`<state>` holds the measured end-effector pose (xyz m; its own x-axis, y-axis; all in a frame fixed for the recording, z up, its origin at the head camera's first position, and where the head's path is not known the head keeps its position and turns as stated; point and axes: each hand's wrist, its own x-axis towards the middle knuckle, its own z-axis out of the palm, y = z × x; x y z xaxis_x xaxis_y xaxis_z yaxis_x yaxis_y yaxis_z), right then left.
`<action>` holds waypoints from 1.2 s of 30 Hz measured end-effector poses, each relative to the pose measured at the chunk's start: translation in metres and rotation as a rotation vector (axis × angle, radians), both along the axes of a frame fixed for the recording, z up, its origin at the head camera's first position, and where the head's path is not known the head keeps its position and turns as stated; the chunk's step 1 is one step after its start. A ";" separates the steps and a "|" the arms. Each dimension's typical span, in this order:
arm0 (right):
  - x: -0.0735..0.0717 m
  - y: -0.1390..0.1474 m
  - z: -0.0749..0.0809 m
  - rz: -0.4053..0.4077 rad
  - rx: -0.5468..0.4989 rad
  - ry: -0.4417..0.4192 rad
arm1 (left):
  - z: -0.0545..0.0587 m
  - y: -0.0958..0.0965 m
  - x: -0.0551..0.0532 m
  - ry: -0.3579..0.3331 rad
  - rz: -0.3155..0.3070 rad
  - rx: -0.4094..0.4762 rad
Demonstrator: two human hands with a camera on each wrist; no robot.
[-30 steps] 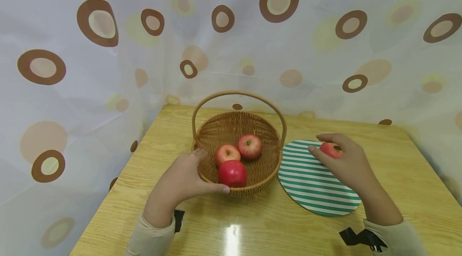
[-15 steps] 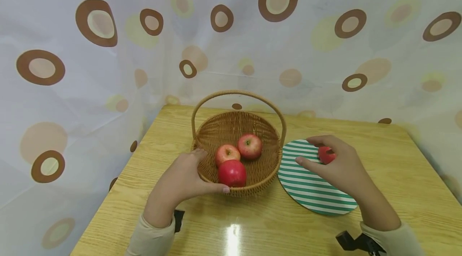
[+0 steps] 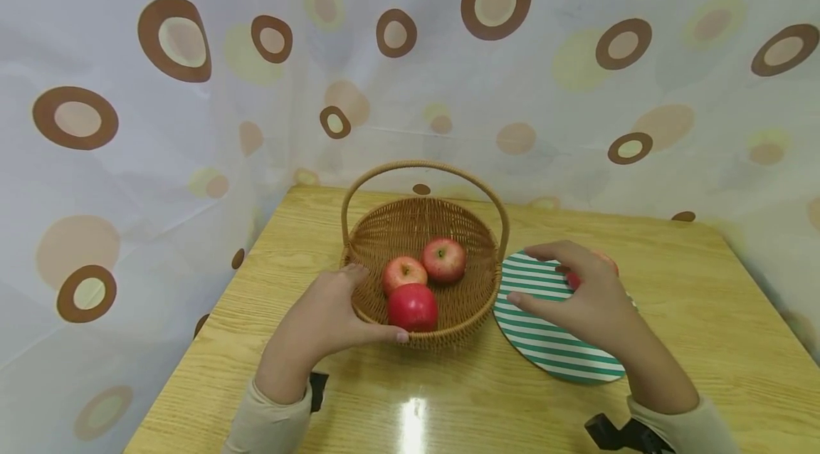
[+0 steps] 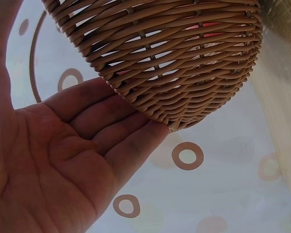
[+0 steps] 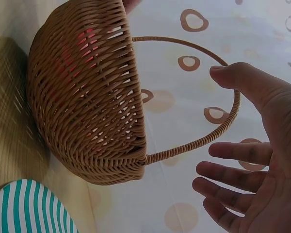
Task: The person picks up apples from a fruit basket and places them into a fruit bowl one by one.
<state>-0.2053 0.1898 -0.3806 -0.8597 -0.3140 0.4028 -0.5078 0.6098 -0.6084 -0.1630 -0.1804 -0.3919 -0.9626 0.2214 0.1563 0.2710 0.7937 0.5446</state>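
Note:
In the head view a wicker basket with a tall arched handle stands mid-table. Inside lie a deep red apple and two pink-red apples. My left hand rests at the basket's left front, thumb along the front rim. The left wrist view shows its fingers nearly straight, tips at the woven edge. My right hand hovers over a green-and-white striped round mat, fingers spread. Another apple sits behind it, partly hidden. The right wrist view shows this hand holding nothing.
The wooden table carries the basket and the mat, which lies just right of the basket. A white curtain printed with brown rings hangs behind the table and along its left side.
My right hand has moved left over the striped mat, away from the apple there, which now shows partly behind the hand. My left hand and the basket have stayed put.

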 end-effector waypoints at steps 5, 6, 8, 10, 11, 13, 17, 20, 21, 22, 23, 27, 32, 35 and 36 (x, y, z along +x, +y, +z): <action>0.001 -0.005 -0.001 0.005 0.007 -0.004 | 0.001 0.001 0.001 0.001 0.002 0.002; 0.001 -0.006 -0.001 0.005 0.011 0.000 | 0.001 0.001 0.001 0.001 0.002 0.002; 0.002 -0.007 -0.001 0.010 0.011 0.006 | 0.001 0.001 0.001 0.004 0.001 0.002; 0.002 -0.009 -0.002 0.017 0.006 0.006 | 0.002 0.002 0.001 0.009 0.000 0.001; 0.002 -0.010 -0.003 0.022 0.001 0.008 | 0.002 0.002 0.001 0.012 0.001 -0.003; 0.002 -0.011 -0.003 0.030 -0.010 0.009 | 0.003 0.002 0.001 0.017 0.002 -0.006; 0.002 -0.016 -0.005 0.049 -0.019 0.023 | 0.003 0.002 0.001 0.017 0.004 -0.003; 0.002 -0.019 -0.006 0.062 -0.013 0.032 | 0.003 0.002 0.001 0.010 0.003 0.000; 0.002 -0.020 -0.006 0.072 -0.015 0.033 | 0.003 0.002 0.001 0.009 0.004 -0.001; 0.002 -0.022 -0.007 0.080 -0.016 0.034 | 0.003 0.002 0.001 0.008 0.004 -0.002; 0.002 -0.023 -0.007 0.087 -0.013 0.037 | 0.003 0.002 0.001 0.010 0.005 -0.004; 0.002 -0.027 -0.009 0.107 -0.008 0.016 | 0.003 0.001 0.001 0.015 0.005 -0.007; 0.002 -0.031 -0.011 0.129 -0.002 0.005 | 0.002 0.001 0.001 0.003 -0.001 0.003; 0.000 -0.035 -0.012 0.143 -0.001 0.015 | 0.001 0.001 0.001 0.007 0.000 0.005; -0.001 -0.036 -0.013 0.149 -0.004 0.017 | 0.001 0.001 0.000 0.011 0.000 0.003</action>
